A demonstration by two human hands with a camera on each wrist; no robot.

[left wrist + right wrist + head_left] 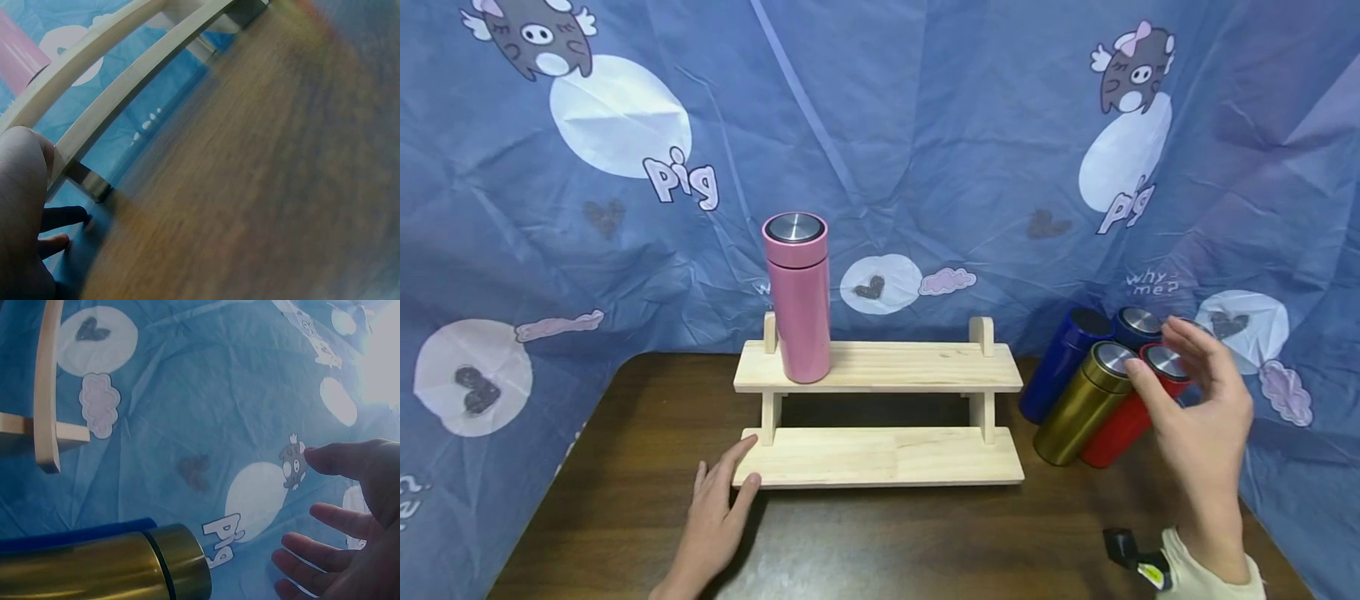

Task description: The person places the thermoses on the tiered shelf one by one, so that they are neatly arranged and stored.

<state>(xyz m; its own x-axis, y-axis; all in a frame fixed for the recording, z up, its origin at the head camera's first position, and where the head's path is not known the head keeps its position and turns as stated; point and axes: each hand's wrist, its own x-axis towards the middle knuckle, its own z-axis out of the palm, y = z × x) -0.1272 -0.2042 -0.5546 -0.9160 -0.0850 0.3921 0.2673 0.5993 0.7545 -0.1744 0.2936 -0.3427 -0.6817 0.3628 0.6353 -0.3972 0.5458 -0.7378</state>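
A pink thermos bottle [801, 317] stands upright at the left of the upper board of a two-tier wooden rack [880, 458]. My left hand [715, 512] touches the left end of the rack's lower board, thumb at the front corner and fingers extended along the side. To the right of the rack stand a gold thermos [1078, 412], a red thermos [1123, 425], a blue thermos [1060, 367] and a dark navy thermos [1135, 325]. Above the red one, my right hand [1210, 408] hovers with thumb and fingers spread apart, holding nothing. It partly hides the bottles behind.
The rack and bottles stand on a dark brown wooden table [880, 542]. Blue cloth [880, 125] printed with pigs and hearts hangs behind the table and along its sides. A small black device [1131, 554] is strapped at my right wrist.
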